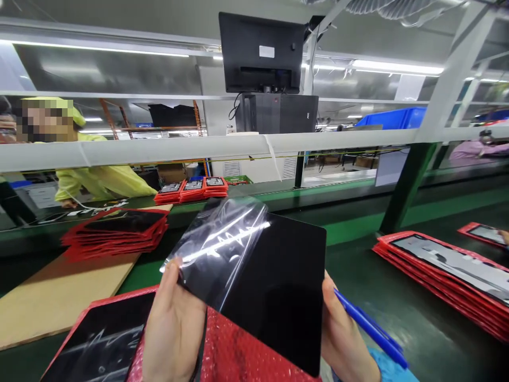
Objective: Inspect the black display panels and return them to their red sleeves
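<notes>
A thin black glass panel (288, 297), like a tablet screen, is held up tilted in front of me. Clear plastic film (222, 246) lies loose and wrinkled over its left part, bright with reflected light. My left hand (175, 321) pinches the film's lower left corner between thumb and fingers. Along the panel's right edge, my right hand (344, 329) grips it, with a blue pen (371, 329) also tucked in that hand. Below is red bubble wrap (242, 350). Another film-covered black panel (105, 339) rests on red wrap at the lower left.
A stack of red-wrapped panels (119, 231) sits on a tan board (59, 297). More red-sleeved stacks (445, 276) lie to the right, smaller ones (193, 191) behind. A white rail (167, 148) crosses ahead, below a monitor (262, 58). A person in yellow (99, 180) works at left.
</notes>
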The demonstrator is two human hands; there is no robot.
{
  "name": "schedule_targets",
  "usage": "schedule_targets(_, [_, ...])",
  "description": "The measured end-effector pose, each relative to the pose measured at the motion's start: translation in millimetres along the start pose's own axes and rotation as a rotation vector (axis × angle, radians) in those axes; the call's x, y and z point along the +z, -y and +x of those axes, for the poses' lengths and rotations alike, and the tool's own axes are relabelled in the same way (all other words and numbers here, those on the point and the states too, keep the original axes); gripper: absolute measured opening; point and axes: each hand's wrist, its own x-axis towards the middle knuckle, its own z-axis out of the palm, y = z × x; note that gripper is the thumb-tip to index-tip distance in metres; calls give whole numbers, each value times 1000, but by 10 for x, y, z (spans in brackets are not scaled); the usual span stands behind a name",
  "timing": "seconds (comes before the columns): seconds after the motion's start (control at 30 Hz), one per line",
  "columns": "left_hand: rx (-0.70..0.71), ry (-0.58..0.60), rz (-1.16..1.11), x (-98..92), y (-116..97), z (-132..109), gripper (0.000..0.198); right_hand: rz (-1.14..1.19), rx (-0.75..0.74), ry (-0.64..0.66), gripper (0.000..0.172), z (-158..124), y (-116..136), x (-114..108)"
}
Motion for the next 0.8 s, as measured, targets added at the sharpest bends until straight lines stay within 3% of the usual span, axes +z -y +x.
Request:
schedule_targets(0.1, [127,-34,-34,0,-67,-30,12,41,5,45,42,-71,15,122])
schedule_targets(0.27, [287,-48,25,-38,-126,-63,9,-57,119,196,80,-198,109,239])
schedule_targets(0.37, [291,-79,29,-37,-159,-56,9,-79,129,240,86,-195,116,266])
schedule_targets(0.6, [180,-146,-10,-5,-229,4,14,-8,57,324,67,-179,98,352])
schedule_targets(0.8, [166,-166,67,-32,-277,53,12,-70,56,228,48,-201,116,275])
